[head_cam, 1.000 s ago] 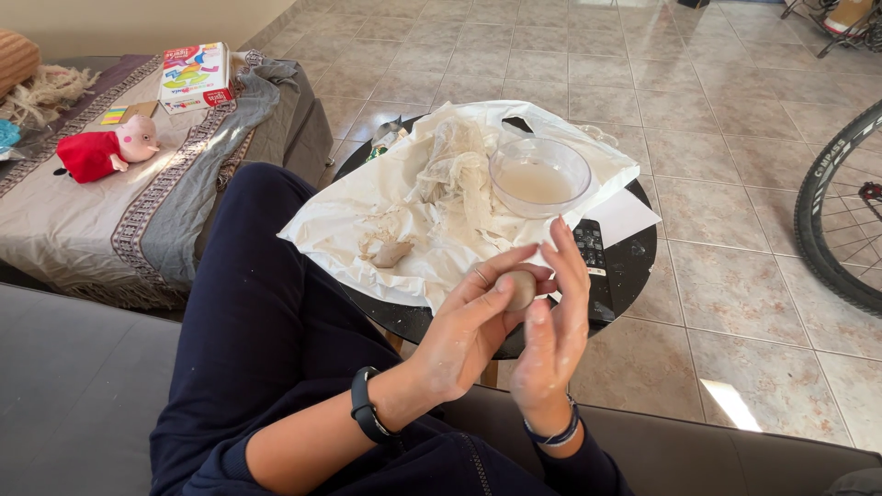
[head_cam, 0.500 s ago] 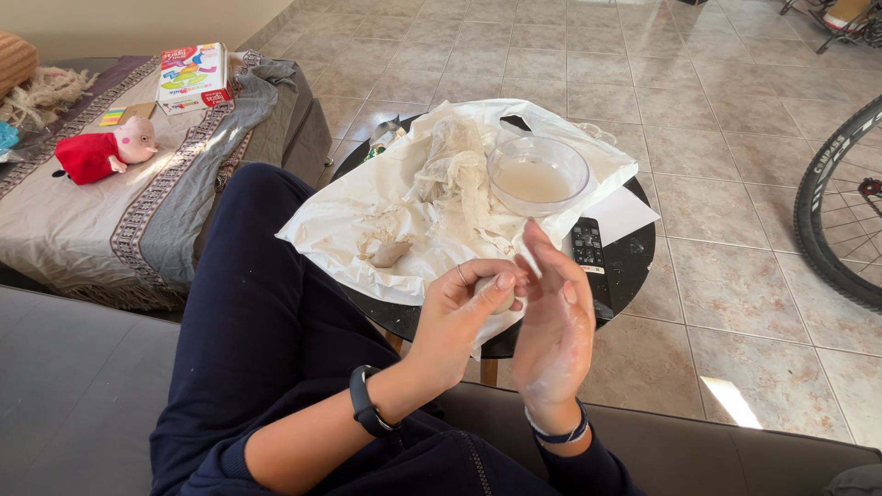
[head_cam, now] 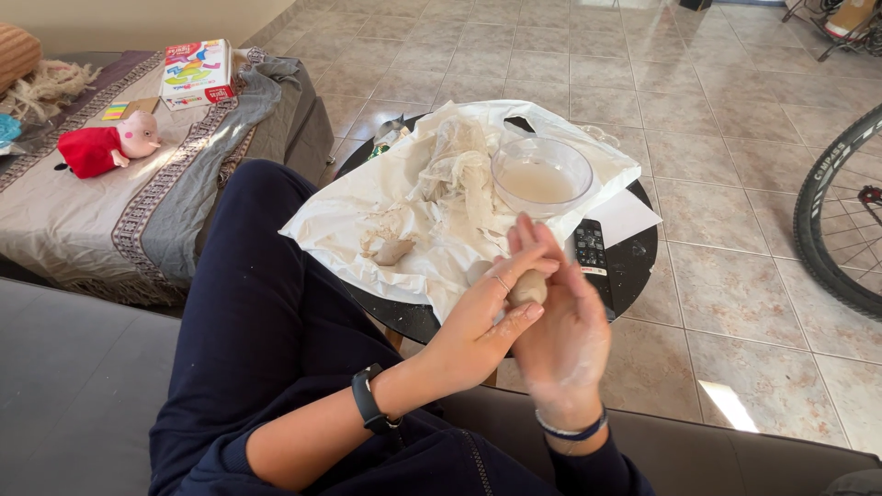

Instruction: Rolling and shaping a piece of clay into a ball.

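Note:
My left hand [head_cam: 482, 317] and my right hand [head_cam: 560, 317] press together around a small beige lump of clay [head_cam: 528, 287], palms facing each other. They hover at the near edge of a round black table [head_cam: 634, 262]. On the table lies a white plastic sheet [head_cam: 340, 216] smeared with clay. A loose piece of clay [head_cam: 393, 250] rests on the sheet to the left of my hands. A clear bowl of cloudy water [head_cam: 541, 176] stands just beyond my fingertips.
A black remote [head_cam: 590, 246] and a white paper [head_cam: 627, 217] lie on the table's right side. A low bed with a red plush toy [head_cam: 103, 147] and a colourful box [head_cam: 197, 72] stands at left. A bicycle wheel [head_cam: 841, 216] is at right, on the tiled floor.
My hands have shifted against each other with the clay between them. The right hand's fingers now point more toward the bowl, and the clay shows between the palms again.

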